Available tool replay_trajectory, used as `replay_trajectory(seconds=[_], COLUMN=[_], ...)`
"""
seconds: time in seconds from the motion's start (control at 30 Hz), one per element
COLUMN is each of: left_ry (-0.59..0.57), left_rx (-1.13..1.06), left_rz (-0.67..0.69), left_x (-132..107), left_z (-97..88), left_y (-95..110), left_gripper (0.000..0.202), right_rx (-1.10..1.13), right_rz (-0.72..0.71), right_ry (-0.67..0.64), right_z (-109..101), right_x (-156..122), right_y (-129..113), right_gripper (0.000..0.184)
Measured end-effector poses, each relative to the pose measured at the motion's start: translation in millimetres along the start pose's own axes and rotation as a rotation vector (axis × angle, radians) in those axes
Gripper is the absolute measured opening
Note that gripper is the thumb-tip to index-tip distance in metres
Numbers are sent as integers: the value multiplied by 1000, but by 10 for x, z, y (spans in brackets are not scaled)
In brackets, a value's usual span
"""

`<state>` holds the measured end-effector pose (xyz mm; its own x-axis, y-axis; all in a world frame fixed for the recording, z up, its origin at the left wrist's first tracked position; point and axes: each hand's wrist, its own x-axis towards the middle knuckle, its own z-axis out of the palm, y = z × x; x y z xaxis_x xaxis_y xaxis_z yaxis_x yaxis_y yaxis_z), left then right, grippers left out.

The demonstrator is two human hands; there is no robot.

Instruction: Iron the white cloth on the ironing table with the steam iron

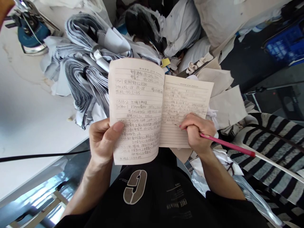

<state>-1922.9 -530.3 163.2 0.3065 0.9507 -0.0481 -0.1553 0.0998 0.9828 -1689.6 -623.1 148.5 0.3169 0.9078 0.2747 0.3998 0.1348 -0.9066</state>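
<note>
The left hand (102, 139) is closed around the left edge of a notebook (137, 110), thumb pressed on the page and fingers behind. The right hand (199, 131) is curled tightly around a pink pen (228, 144) over the right page. The pen's tip points left, toward the spine, and its long axis slopes down to the right; a thin white length continues past its pink end, and whether that belongs to it I cannot tell.

The notebook is held open in front of the chest, spine running away from the body and page tops at the far side. Its ruled, off-white paper is handwritten; the left leaf bows outward, the right lies flatter.

Below is a black shirt (156, 196) with a printed figure. On the left, a white table (35, 110) carries folded grey cloth bundles (80, 79), soft and layered, bound by bands, and a blue device (33, 36). Beyond the notebook, a clear bag (156, 23) holds something dark beside a plump white sack (182, 28). To the right lie striped cloth (273, 152) and, farther off, a blue crate (286, 44), contents unclear.
</note>
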Motion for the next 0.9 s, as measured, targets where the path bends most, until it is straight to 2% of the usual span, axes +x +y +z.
replay_trajectory(seconds=[0.23,0.47,0.63,0.9], left_ry=[-22,-20,7,-3], left_rx=[-36,-37,-57,-46], left_rz=[-3,-17,-23,-47], left_x=[-9,-30,-34,-33], left_z=[-27,-32,-46,-10], left_y=[-2,3,-25,-1], left_gripper=[48,47,43,48], right_rx=[206,117,68,-11], right_rz=[75,54,-8,-22], right_ry=[67,-52,-24,-44], right_z=[-53,52,100,106], right_x=[25,66,46,37], right_y=[-37,-134,-81,-71], right_gripper=[33,32,32,32])
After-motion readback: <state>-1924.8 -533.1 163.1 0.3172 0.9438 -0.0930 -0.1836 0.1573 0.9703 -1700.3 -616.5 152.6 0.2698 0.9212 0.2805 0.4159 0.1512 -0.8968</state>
